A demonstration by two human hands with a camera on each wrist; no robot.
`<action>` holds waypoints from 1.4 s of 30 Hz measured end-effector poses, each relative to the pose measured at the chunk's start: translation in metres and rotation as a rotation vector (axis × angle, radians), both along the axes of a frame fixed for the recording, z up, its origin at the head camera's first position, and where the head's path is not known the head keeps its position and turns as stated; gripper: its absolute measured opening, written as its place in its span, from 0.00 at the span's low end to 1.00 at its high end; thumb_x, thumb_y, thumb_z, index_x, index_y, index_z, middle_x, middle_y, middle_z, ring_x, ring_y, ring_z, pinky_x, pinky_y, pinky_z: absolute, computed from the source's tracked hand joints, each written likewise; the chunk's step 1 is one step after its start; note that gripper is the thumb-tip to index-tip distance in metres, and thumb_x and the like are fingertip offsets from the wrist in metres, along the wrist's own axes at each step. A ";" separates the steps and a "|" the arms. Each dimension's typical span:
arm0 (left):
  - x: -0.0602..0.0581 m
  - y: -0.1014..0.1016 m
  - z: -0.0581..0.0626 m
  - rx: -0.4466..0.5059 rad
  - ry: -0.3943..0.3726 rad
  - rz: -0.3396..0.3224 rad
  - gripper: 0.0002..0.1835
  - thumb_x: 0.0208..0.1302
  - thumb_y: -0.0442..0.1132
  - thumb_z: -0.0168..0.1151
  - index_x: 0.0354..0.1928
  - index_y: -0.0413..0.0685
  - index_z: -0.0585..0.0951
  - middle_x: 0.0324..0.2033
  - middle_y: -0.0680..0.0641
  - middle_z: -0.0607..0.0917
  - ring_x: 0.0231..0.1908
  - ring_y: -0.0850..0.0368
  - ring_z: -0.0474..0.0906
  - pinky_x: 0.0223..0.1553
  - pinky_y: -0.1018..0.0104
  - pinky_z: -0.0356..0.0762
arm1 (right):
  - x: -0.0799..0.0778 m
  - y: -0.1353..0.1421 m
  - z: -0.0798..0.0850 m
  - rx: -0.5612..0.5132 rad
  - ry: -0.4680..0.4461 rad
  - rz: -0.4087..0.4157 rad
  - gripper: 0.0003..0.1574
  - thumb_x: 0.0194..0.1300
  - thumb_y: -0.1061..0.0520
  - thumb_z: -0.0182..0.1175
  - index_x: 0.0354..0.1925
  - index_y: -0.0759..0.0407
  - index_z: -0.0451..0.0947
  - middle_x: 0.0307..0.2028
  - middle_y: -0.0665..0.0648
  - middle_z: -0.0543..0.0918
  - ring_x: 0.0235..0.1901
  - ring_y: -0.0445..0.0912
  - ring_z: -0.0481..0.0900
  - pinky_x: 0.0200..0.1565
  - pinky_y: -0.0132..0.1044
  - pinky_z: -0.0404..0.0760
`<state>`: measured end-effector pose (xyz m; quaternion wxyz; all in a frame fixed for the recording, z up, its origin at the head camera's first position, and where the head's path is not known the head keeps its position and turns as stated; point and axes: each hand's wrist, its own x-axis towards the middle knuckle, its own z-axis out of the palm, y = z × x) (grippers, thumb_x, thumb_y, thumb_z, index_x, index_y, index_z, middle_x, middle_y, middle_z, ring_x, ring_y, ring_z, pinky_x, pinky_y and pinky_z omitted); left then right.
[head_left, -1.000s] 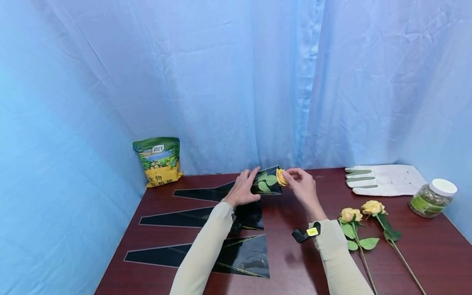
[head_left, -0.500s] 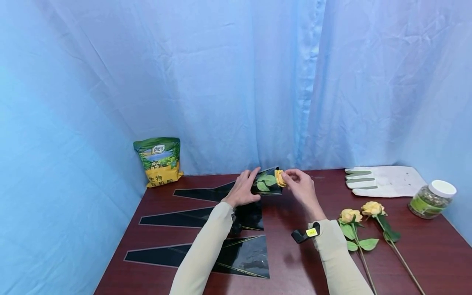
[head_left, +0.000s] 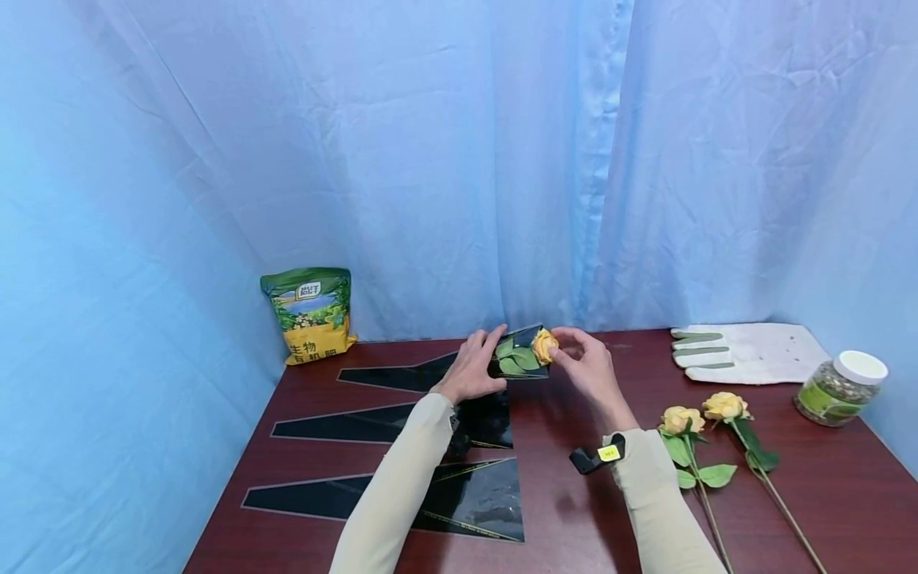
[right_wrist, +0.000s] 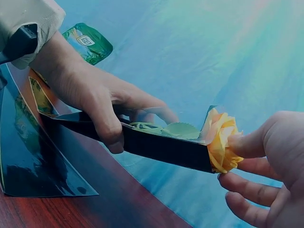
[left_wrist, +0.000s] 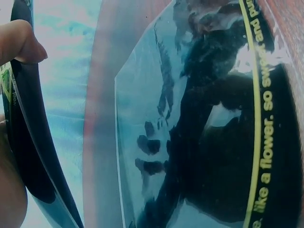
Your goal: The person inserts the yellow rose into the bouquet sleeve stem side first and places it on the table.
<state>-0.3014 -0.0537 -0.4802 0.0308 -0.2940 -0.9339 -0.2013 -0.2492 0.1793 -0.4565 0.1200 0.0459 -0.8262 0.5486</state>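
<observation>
At the back of the table, my left hand grips a black, clear-fronted flower sleeve from above, thumb on the near side, fingers on the far side. A yellow rose lies in this sleeve, its bloom at the wide right end and its green leaves showing through the clear front. My right hand pinches the bloom between thumb and fingers. The stem is hidden under my left hand and inside the sleeve. In the left wrist view, a thumb presses on the sleeve's dark edge.
Two more flat sleeves, a middle one and a front one, lie nearer me. To the right are two yellow roses, a white glove and a lidded jar. A green-and-yellow bag stands back left, before a blue curtain.
The rose in my right hand has shifted slightly left into the sleeve and turned, its bloom now facing up more. Its leaves have moved with it. My left hand has stayed in place.
</observation>
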 end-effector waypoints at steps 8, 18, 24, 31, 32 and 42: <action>0.000 0.002 0.002 -0.012 -0.009 -0.003 0.53 0.56 0.47 0.71 0.80 0.57 0.50 0.55 0.44 0.71 0.50 0.51 0.64 0.58 0.55 0.66 | 0.000 -0.004 0.000 0.056 0.011 -0.102 0.19 0.67 0.46 0.65 0.49 0.58 0.82 0.39 0.62 0.87 0.31 0.40 0.77 0.35 0.31 0.75; 0.001 0.002 0.001 -0.008 -0.011 -0.009 0.52 0.56 0.47 0.69 0.80 0.58 0.51 0.56 0.45 0.71 0.51 0.51 0.64 0.59 0.54 0.66 | 0.000 -0.007 -0.004 0.082 0.009 -0.110 0.16 0.69 0.45 0.62 0.42 0.56 0.81 0.36 0.59 0.85 0.29 0.40 0.77 0.36 0.34 0.74; 0.000 0.003 0.003 -0.002 -0.007 -0.003 0.52 0.56 0.47 0.69 0.80 0.59 0.50 0.54 0.46 0.70 0.49 0.52 0.63 0.57 0.54 0.65 | -0.001 -0.006 -0.005 0.083 0.042 -0.067 0.13 0.67 0.53 0.65 0.46 0.59 0.82 0.41 0.61 0.87 0.29 0.35 0.79 0.33 0.30 0.76; 0.000 0.005 0.004 -0.013 0.004 -0.003 0.52 0.56 0.47 0.69 0.80 0.58 0.50 0.53 0.45 0.71 0.48 0.52 0.63 0.55 0.55 0.65 | 0.000 -0.011 -0.007 0.092 0.030 -0.046 0.16 0.71 0.51 0.61 0.50 0.58 0.85 0.46 0.61 0.83 0.30 0.40 0.77 0.35 0.34 0.76; 0.000 0.005 0.004 -0.015 0.004 -0.002 0.52 0.56 0.47 0.69 0.80 0.58 0.50 0.53 0.45 0.71 0.48 0.52 0.63 0.55 0.55 0.65 | 0.000 -0.011 -0.008 0.094 0.031 -0.043 0.17 0.72 0.50 0.59 0.50 0.58 0.85 0.46 0.61 0.83 0.32 0.41 0.77 0.38 0.35 0.76; -0.001 0.004 0.003 -0.012 0.029 0.011 0.52 0.55 0.48 0.70 0.79 0.55 0.53 0.54 0.45 0.72 0.50 0.52 0.65 0.57 0.53 0.68 | 0.000 -0.015 -0.009 0.090 -0.026 0.062 0.35 0.80 0.38 0.40 0.54 0.62 0.83 0.58 0.65 0.76 0.61 0.58 0.70 0.61 0.55 0.69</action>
